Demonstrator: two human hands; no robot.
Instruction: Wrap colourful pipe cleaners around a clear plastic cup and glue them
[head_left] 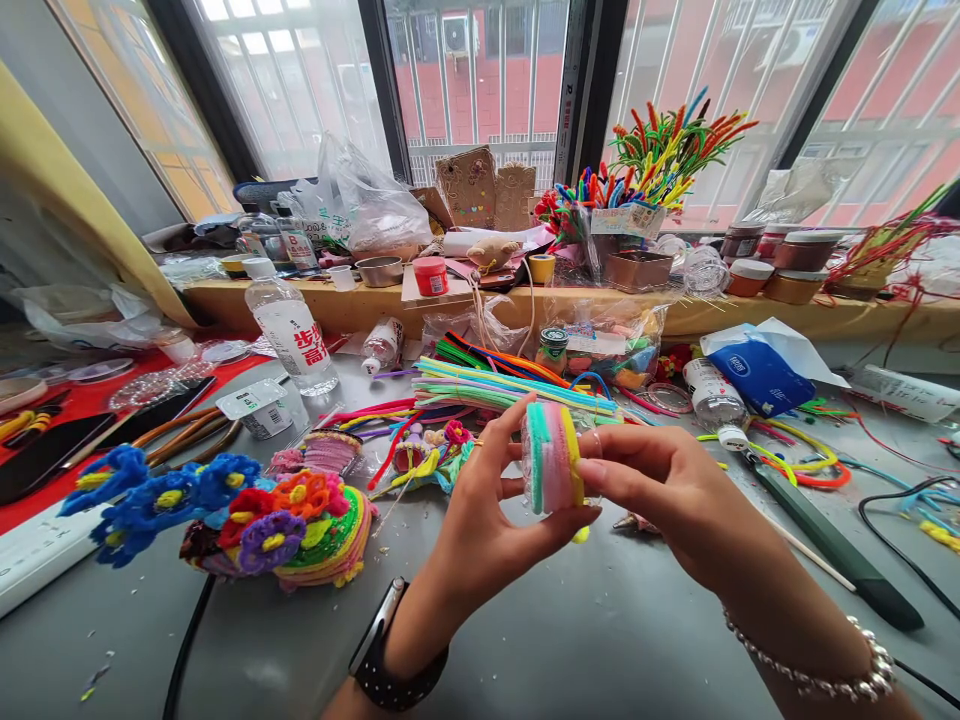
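Both my hands hold a small round coil of pipe cleaners [553, 457] above the grey table; it is wound in teal, pink and yellow bands. My left hand [491, 510], with a dark watch on the wrist, pinches it from the left and below. My right hand [660, 495], with a bracelet on the wrist, grips it from the right. A bundle of loose pipe cleaners [510, 388] in many colours lies just behind the coil.
A finished pipe-cleaner piece with blue, red and purple flowers [225, 510] lies at the left. A plastic water bottle [292, 335] stands behind it. A dark glue-gun-like tool [825, 540] and black cable lie at right. The wooden ledge [360, 300] holds jars, bags and upright pipe cleaners.
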